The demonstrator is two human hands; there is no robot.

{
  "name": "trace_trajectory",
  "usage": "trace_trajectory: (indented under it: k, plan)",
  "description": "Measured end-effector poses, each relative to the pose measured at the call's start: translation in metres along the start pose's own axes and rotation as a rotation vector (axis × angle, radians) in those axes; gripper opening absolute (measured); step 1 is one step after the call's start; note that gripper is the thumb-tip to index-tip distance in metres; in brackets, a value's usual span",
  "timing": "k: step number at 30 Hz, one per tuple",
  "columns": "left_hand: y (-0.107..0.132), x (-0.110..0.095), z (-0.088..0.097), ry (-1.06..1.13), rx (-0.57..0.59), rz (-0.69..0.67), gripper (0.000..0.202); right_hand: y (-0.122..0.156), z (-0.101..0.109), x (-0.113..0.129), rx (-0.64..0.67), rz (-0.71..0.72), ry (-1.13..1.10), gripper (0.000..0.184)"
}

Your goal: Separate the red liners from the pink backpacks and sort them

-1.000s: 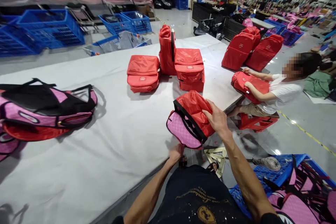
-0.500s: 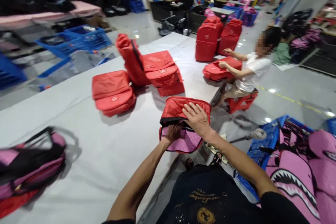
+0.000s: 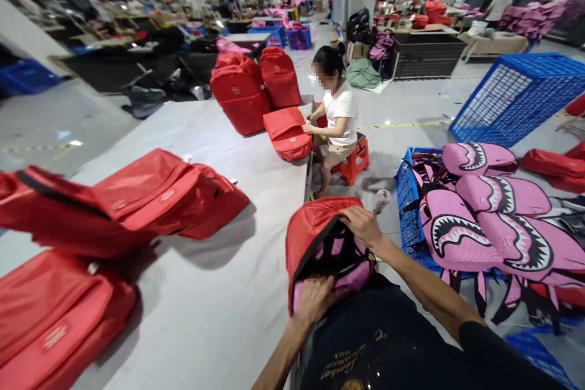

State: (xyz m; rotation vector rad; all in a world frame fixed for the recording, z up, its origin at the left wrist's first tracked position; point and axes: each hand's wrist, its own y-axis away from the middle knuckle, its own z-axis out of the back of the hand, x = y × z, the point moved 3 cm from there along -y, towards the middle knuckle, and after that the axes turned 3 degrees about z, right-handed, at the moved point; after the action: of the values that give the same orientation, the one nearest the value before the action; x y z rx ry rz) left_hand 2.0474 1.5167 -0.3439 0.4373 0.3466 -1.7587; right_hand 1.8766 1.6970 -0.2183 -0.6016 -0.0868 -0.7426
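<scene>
At the table's edge, against my body, a red backpack (image 3: 315, 225) gapes open along its black zipper, its pink and black side showing within. My right hand (image 3: 363, 226) is closed on the upper rim of the opening, fingers curled over the zipper edge. Lower down, my left hand (image 3: 314, 297) is closed on the pink panel at the near side of the opening; its fingertips are partly hidden.
Several red backpacks (image 3: 150, 195) lie on the white table (image 3: 205, 311) to the left. A co-worker (image 3: 340, 109) on a red stool (image 3: 354, 158) handles another red bag (image 3: 287, 134). Pink shark-mouth backpacks (image 3: 461, 231) fill a blue crate (image 3: 406, 195) on the right.
My view has swung right. My right hand has gone from lying on the red cloth to gripping the rim, and the opening is wider. My left hand has come out from inside toward the near edge.
</scene>
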Motion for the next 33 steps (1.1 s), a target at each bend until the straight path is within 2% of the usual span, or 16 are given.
trace_trajectory:
  k: [3,5,6,7,9,10,12,15,18,21,24,26,29,31,33]
  plan:
    - [-0.022,-0.041,0.01,0.028,-0.057,-0.274,0.032,0.055,0.031,-0.031,-0.086,-0.184,-0.014,0.044]
    - [-0.045,-0.062,0.022,0.091,-0.2,-0.441,0.038,0.086,0.049,-0.048,-0.147,-0.301,0.015,0.047]
    - [-0.061,-0.069,0.029,0.114,-0.277,-0.476,0.039,0.098,0.057,-0.055,-0.177,-0.353,0.039,0.048]
    - [-0.081,-0.074,0.035,0.128,-0.347,-0.467,0.04,0.108,0.064,-0.063,-0.206,-0.398,0.065,0.049]
    - [-0.131,-0.081,0.043,0.148,-0.429,-0.363,0.047,0.121,0.074,-0.078,-0.246,-0.467,0.108,0.048]
    - [-0.157,-0.084,0.044,0.169,-0.416,-0.326,0.057,0.125,0.077,-0.087,-0.255,-0.493,0.123,0.047]
    - [-0.206,-0.093,0.039,0.24,-0.323,-0.332,0.07,0.127,0.079,-0.107,-0.253,-0.536,0.149,0.045]
    - [-0.26,-0.101,0.025,0.375,-0.221,-0.348,0.067,0.122,0.077,-0.139,-0.213,-0.583,0.194,0.049]
    - [-0.295,-0.094,0.017,0.469,-0.177,-0.175,0.053,0.104,0.075,-0.171,-0.084,-0.583,0.173,0.054]
    - [-0.328,-0.082,0.021,0.543,-0.078,-0.043,0.044,0.072,0.074,-0.21,0.065,-0.596,0.018,0.058]
    - [-0.366,-0.075,0.028,0.708,0.022,0.014,0.039,0.037,0.066,-0.26,0.165,-0.668,-0.284,0.073]
    - [-0.392,-0.072,0.027,0.84,0.074,0.104,0.042,0.019,0.049,-0.294,0.223,-0.785,-0.503,0.08]
    - [-0.42,-0.068,0.018,0.933,0.204,0.288,0.056,0.005,0.012,-0.334,0.257,-1.034,-0.708,0.087]
    - [-0.426,-0.063,0.013,0.943,0.291,0.39,0.063,0.0,-0.013,-0.346,0.264,-1.138,-0.793,0.089]
    - [-0.421,-0.058,0.014,0.956,0.357,0.485,0.066,-0.004,-0.028,-0.348,0.277,-1.168,-0.85,0.088]
